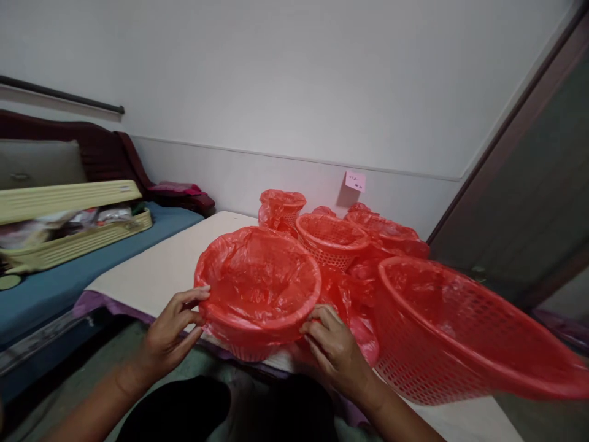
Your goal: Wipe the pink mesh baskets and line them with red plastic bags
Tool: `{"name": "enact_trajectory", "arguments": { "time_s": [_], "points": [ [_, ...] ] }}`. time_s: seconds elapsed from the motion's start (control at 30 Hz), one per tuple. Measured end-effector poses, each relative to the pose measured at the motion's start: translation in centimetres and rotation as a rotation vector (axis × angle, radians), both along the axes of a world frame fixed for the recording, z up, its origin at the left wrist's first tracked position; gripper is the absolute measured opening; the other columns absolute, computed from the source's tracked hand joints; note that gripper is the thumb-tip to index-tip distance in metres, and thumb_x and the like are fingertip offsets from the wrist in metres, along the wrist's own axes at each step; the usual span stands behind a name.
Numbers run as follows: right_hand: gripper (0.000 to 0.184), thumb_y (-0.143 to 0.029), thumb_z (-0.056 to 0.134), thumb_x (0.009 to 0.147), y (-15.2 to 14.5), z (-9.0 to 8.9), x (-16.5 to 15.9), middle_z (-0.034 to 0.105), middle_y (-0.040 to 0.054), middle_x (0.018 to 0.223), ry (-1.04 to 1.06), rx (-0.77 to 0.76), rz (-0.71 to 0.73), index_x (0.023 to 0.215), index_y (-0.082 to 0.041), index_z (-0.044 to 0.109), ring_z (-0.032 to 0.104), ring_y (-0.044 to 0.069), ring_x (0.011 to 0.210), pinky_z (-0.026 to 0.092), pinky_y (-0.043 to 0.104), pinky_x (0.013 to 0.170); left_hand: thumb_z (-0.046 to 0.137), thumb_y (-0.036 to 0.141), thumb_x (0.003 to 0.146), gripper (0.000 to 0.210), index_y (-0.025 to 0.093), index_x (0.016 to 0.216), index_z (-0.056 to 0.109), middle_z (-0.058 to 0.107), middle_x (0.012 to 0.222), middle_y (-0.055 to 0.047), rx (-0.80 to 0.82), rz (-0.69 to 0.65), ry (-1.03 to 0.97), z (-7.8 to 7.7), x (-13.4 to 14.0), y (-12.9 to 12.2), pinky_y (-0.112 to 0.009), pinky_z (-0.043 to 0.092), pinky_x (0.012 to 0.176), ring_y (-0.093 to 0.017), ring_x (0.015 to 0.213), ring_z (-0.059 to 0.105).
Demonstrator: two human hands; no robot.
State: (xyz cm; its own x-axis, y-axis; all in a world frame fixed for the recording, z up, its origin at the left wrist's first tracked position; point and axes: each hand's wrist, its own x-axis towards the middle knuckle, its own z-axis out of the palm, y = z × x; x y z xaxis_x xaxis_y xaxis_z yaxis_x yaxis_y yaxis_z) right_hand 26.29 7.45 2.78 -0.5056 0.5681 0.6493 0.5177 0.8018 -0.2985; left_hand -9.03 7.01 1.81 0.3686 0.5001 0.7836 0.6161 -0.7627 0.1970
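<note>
In front of me a red plastic basket (251,354) stands near the table's front edge, lined with a thin red plastic bag (262,270) folded over its rim. My left hand (172,334) rests at the left side of the rim, fingers apart and touching the bag. On the right side, my right hand (334,344) pinches the bag's edge just below the rim, with fingers closed. Loose red plastic lies between this basket and a large red basket (427,350) at the right, which also has a red bag in it.
Several smaller red baskets with bags, among them a round basket (334,236), stand toward the wall. A pink note (355,180) sticks to the wall. To the left is a blue-covered bed (172,221) bearing an open yellow case (78,255) filled with items.
</note>
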Motion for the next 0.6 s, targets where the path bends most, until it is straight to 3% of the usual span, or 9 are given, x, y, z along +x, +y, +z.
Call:
{"name": "enact_trajectory", "arguments": {
  "time_s": [0.1, 0.17, 0.3, 0.37, 0.5, 0.6],
  "points": [
    [0.021, -0.008, 0.045, 0.094, 0.4, -0.7, 0.1, 0.059, 0.0102, 0.105, -0.043, 0.012, -0.071, 0.102, -0.02, 0.059, 0.054, 0.024, 0.1, 0.05, 0.041, 0.084, 0.056, 0.0, 0.085, 0.027, 0.023, 0.099, 0.058, 0.05, 0.137, -0.01, -0.005, 0.03, 0.071, -0.5, -0.1, -0.1, -0.041, 0.046, 0.11, -0.023, 0.135, 0.048],
    [0.029, -0.004, 0.042, 0.091, 0.1, -0.2, 0.1, 0.06, 0.0102, 0.106, -0.016, 0.022, -0.084, 0.11, -0.021, 0.058, 0.056, 0.024, 0.099, 0.051, 0.039, 0.083, 0.058, 0.002, 0.085, 0.028, 0.023, 0.104, 0.059, 0.049, 0.138, -0.011, -0.011, 0.061, 0.098, -0.4, 0.1, -0.1, -0.041, 0.046, 0.111, -0.024, 0.135, 0.048],
    [0.026, -0.001, 0.04, 0.089, -1.7, 3.4, -0.2, 0.056, 0.0021, 0.082, 0.182, 0.077, -0.092, 0.094, -0.023, 0.055, 0.056, 0.016, 0.077, 0.047, 0.028, 0.068, 0.059, 0.003, 0.085, 0.028, 0.022, 0.105, 0.057, 0.05, 0.134, -0.011, -0.015, 0.063, 0.08, -0.2, 0.7, -0.8, -0.039, 0.047, 0.108, -0.023, 0.131, 0.05],
    [0.022, -0.004, 0.043, 0.092, -2.5, 6.0, -0.8, 0.057, 0.0019, 0.082, 0.226, 0.067, -0.073, 0.092, -0.023, 0.055, 0.057, 0.015, 0.077, 0.046, 0.027, 0.068, 0.059, 0.002, 0.085, 0.027, 0.022, 0.102, 0.057, 0.05, 0.132, -0.011, -0.006, 0.067, 0.058, -0.5, 1.2, -1.5, -0.038, 0.046, 0.108, -0.022, 0.131, 0.049],
    [0.018, -0.011, 0.05, 0.091, -1.7, 9.6, -3.1, 0.064, 0.0029, 0.089, -0.008, -0.209, 0.018, 0.097, -0.022, 0.062, 0.061, 0.016, 0.08, 0.048, 0.027, 0.072, 0.059, 0.004, 0.086, 0.025, 0.022, 0.103, 0.058, 0.049, 0.132, -0.011, 0.005, 0.108, 0.029, -1.5, 2.4, -3.6, -0.038, 0.044, 0.11, -0.022, 0.133, 0.047],
    [0.018, -0.012, 0.055, 0.086, 0.6, 9.6, -5.5, 0.07, 0.0045, 0.095, -0.404, -0.457, 0.062, 0.098, -0.02, 0.066, 0.063, 0.018, 0.082, 0.047, 0.028, 0.073, 0.059, 0.004, 0.087, 0.025, 0.021, 0.105, 0.058, 0.05, 0.132, -0.011, 0.038, 0.133, 0.01, -1.9, 3.2, -4.7, -0.036, 0.044, 0.11, -0.021, 0.132, 0.048]
  ]
}}
